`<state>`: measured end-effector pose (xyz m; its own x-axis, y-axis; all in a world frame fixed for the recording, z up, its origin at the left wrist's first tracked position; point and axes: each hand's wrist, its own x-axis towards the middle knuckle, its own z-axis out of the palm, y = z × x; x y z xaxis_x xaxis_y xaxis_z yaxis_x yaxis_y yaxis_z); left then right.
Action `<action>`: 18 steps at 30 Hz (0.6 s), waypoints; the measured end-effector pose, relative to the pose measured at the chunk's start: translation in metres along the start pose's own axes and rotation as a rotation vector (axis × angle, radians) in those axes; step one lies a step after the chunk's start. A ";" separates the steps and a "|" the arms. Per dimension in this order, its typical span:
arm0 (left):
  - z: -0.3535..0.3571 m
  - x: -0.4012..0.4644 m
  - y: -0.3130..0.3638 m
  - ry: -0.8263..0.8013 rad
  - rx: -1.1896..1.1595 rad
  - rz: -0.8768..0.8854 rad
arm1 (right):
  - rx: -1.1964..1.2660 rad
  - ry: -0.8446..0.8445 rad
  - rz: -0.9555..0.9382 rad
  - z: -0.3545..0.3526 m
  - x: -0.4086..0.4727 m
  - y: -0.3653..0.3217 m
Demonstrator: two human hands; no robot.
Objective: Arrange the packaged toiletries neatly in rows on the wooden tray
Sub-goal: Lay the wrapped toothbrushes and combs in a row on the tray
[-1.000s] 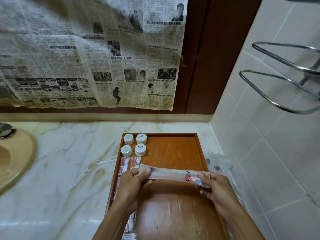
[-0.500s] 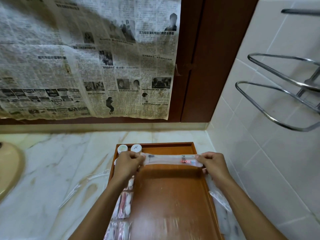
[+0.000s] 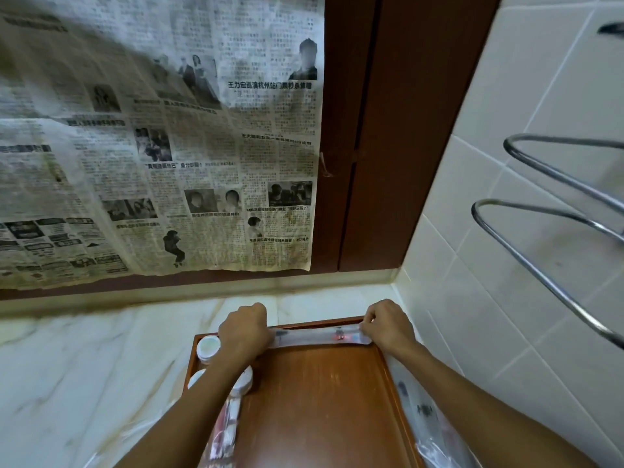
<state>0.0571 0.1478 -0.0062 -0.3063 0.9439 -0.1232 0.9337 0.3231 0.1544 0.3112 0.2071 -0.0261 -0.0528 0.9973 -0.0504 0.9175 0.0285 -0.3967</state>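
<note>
A long clear toiletry packet with a small red print lies crosswise at the far end of the wooden tray. My left hand grips its left end and my right hand pinches its right end. Small round white jars stand in the tray's far left corner, partly hidden by my left forearm. Pink-and-white wrapped packets lie along the tray's left side under that arm.
More clear plastic packets lie on the marble counter between the tray and the tiled right wall. A chrome towel rack juts from that wall above. Newspaper hangs behind the counter.
Both hands carried the long packet from the tray's middle to its far edge. The view tilted upward, so the tray now sits lower in the frame.
</note>
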 end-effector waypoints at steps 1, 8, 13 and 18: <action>0.003 0.003 0.000 -0.009 0.010 0.011 | -0.035 0.004 -0.019 0.003 0.001 0.001; 0.014 0.003 0.002 0.018 0.153 0.095 | -0.130 0.036 -0.119 0.016 0.001 0.005; 0.017 -0.016 0.013 0.107 0.200 0.201 | -0.042 0.168 -0.175 0.019 -0.003 0.008; 0.042 -0.040 0.033 0.078 0.183 0.286 | -0.140 0.126 -0.401 0.040 -0.026 0.010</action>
<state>0.1074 0.1179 -0.0369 -0.0340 0.9991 -0.0237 0.9994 0.0338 -0.0078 0.3054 0.1789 -0.0656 -0.3755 0.9055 0.1977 0.8792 0.4155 -0.2331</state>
